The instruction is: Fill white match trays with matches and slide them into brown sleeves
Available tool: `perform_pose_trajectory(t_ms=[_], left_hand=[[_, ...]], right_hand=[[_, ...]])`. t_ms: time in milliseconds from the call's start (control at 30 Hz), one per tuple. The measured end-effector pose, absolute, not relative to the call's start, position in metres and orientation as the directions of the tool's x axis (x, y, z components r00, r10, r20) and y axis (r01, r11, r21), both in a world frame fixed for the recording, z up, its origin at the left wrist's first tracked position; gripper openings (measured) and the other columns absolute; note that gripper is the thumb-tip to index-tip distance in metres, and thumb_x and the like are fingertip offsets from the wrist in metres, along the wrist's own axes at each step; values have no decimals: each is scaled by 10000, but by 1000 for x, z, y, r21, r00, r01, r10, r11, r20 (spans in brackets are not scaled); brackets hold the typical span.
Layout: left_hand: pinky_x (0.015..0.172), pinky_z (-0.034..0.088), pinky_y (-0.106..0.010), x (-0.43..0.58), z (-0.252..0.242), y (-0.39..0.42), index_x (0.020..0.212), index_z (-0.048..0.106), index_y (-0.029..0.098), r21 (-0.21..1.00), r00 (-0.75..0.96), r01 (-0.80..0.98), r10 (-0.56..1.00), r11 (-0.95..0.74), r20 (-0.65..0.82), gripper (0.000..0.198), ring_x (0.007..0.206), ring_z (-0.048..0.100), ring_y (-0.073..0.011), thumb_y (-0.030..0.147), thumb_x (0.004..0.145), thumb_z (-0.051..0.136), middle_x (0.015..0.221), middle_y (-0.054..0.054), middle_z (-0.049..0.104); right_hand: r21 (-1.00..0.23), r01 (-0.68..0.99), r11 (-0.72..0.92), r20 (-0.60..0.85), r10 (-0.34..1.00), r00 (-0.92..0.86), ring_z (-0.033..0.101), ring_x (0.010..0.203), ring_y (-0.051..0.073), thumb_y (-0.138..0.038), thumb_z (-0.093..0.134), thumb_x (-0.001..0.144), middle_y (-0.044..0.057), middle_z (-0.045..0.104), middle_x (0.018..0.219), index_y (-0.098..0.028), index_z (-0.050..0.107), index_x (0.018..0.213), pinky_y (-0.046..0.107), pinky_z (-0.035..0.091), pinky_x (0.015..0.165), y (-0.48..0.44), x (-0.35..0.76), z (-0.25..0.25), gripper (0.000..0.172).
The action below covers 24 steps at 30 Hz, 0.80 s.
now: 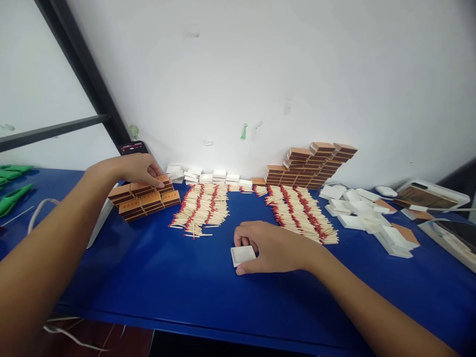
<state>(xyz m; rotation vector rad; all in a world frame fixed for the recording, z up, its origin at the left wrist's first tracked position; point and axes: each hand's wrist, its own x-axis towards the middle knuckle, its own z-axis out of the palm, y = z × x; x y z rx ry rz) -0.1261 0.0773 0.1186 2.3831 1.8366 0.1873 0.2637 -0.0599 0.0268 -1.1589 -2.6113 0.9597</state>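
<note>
My right hand (266, 248) grips a small white matchbox tray (243, 255) between thumb and fingers, low over the front middle of the blue table. The hollow side of the tray faces up, with nothing visible in it. At the left, my left hand (143, 170) is closed at the top of a stack of orange-brown matchboxes (141, 202), its fingertips on the upper right matchbox (164, 182). Part of the grip is hidden behind the hand. Between the hands lie rows of red-tipped matches (203, 208), and more matches (297, 210) spread behind my right hand.
White trays (219, 176) line the wall. A stepped stack of matchboxes (312, 166) stands back right, beside a loose heap of white trays (366, 210). A phone (134, 148) leans behind my left hand. Green things (14, 198) and a white cable (40, 208) lie far left.
</note>
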Motion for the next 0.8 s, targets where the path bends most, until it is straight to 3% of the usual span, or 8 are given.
perform_pose_trajectory(t_ms=[100, 167, 233, 300, 367, 500, 633, 800], left_hand=[[735, 466, -259, -123, 120, 77, 1020, 822, 167, 155, 239, 966, 947, -208, -216, 419, 771, 654, -164, 481, 741, 815, 873, -38, 835], [793, 482, -293, -121, 121, 78, 1123, 805, 173, 130, 208, 975, 946, -181, -249, 516, 881, 692, -212, 534, 754, 793, 1009, -76, 839], [847, 497, -338, -115, 117, 77, 1240, 771, 176, 92, 190, 980, 964, -176, -185, 646, 995, 705, -279, 605, 757, 768, 1146, -121, 815], [928, 504, -393, -106, 109, 74, 1290, 752, 173, 27, 265, 964, 964, -265, -13, 674, 1089, 690, -332, 653, 822, 679, 1233, -155, 777], [1083, 459, -440, -95, 98, 68, 1172, 801, 170, -76, 477, 879, 865, -471, 156, 579, 1224, 639, -344, 628, 942, 532, 1260, -173, 750], [1279, 261, -518, -79, 78, 57, 951, 863, 232, -122, 598, 802, 791, -585, 134, 530, 1533, 369, -376, 617, 981, 500, 1503, -131, 620], [1290, 181, -612, -82, 70, 57, 894, 875, 285, -150, 593, 797, 805, -585, 15, 489, 1600, 220, -424, 649, 960, 555, 1639, -47, 503], [1280, 187, -615, -92, 63, 66, 963, 872, 311, -161, 588, 796, 809, -584, -30, 414, 1586, 249, -419, 602, 955, 578, 1652, -30, 491]], right_hand=[[-604, 629, 490, -145, 709, -691, 590, 932, 210, -461, 898, 764, 10, 673, 1013, -246, 655, 968, 310, 402, 720, -60, 264, 27, 384], [-605, 628, 489, -145, 708, -691, 590, 940, 213, -469, 894, 767, 13, 672, 1021, -247, 658, 977, 312, 404, 722, -60, 264, 28, 386], [-602, 623, 499, -141, 701, -699, 592, 944, 216, -470, 891, 771, 16, 674, 1021, -248, 659, 983, 313, 403, 721, -61, 264, 29, 385], [-594, 628, 503, -144, 701, -698, 592, 935, 213, -457, 895, 770, 17, 675, 1022, -243, 657, 977, 313, 400, 715, -61, 263, 30, 381], [-584, 638, 502, -151, 705, -693, 589, 917, 205, -436, 902, 766, 17, 673, 1022, -237, 656, 969, 313, 395, 710, -62, 263, 32, 376], [-579, 628, 520, -135, 699, -703, 584, 919, 198, -433, 903, 773, 9, 671, 1009, -231, 653, 971, 310, 388, 717, -61, 262, 32, 377], [-577, 628, 521, -144, 693, -707, 583, 926, 197, -440, 903, 773, 5, 673, 1012, -229, 651, 971, 307, 383, 715, -60, 263, 32, 384], [-574, 631, 521, -154, 688, -709, 582, 934, 199, -437, 904, 777, 9, 676, 1024, -223, 647, 975, 309, 385, 717, -60, 262, 33, 389]])
